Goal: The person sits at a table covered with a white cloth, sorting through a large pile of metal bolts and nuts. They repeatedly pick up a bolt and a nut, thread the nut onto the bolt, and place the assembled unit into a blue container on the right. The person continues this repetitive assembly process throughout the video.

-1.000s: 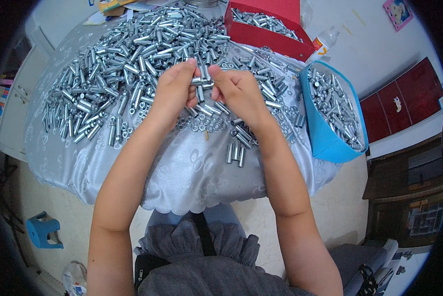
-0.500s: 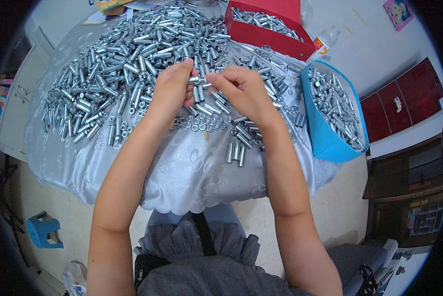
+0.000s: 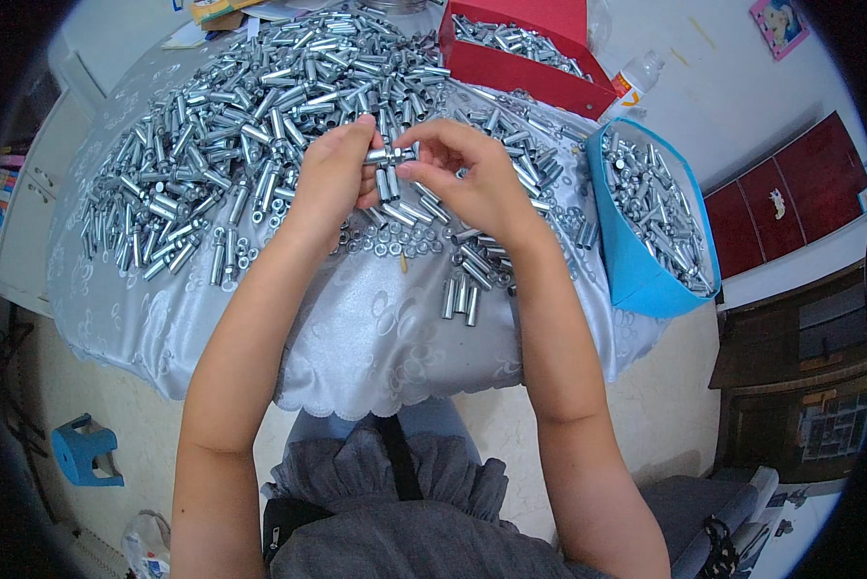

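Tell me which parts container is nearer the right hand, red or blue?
The blue bin, just right of the right hand. The red box sits farther off at the table's far edge.

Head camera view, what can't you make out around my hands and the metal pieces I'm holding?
- Metal sleeve, head view: its ends are covered by the left hand and right hand.
- Washers: too small to tell details.
- Red box: its far end is cut off by the top edge.
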Available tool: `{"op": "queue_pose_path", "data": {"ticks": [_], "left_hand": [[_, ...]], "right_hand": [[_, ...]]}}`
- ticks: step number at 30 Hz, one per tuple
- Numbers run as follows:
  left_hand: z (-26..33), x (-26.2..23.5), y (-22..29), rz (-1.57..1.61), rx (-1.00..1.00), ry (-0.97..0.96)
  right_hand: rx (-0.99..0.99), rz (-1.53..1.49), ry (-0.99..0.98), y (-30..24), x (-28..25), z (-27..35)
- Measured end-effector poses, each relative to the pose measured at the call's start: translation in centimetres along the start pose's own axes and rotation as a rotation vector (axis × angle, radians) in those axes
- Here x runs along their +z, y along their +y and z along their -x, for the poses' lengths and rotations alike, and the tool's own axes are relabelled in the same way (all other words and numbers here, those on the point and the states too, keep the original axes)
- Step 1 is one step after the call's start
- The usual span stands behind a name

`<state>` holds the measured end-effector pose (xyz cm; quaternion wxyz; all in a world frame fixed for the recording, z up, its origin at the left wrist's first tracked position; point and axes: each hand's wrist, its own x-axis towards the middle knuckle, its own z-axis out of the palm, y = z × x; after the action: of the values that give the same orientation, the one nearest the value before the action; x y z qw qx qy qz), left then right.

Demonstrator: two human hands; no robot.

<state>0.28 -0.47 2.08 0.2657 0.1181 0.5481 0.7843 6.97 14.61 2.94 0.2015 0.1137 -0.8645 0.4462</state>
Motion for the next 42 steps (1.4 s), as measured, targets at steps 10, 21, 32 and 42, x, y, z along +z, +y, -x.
{"op": "queue_pose_path", "data": {"ticks": [10, 21, 32, 42], "left_hand": [[0.0, 0.0, -0.1, 0.005, 0.006, -0.017], [-0.1, 0.1, -0.4, -0.072, -0.01, -0.005], [-0.5, 0.3, -1.5, -0.247, 0.355, -0.016], [0.1, 0.4, -0.2, 0.08, -0.076, -0.04]], "right_hand": [[0.064, -0.123, 0.027, -1.0, 0.1, 0.2], [0.092, -0.003, -0.019, -0.6, 0.4, 0.2], [0.493, -0.548, -0.094, 0.0, 2.0, 0.0], [-0.215, 0.206, 0.086, -0.1, 1.7, 0.3]]}}
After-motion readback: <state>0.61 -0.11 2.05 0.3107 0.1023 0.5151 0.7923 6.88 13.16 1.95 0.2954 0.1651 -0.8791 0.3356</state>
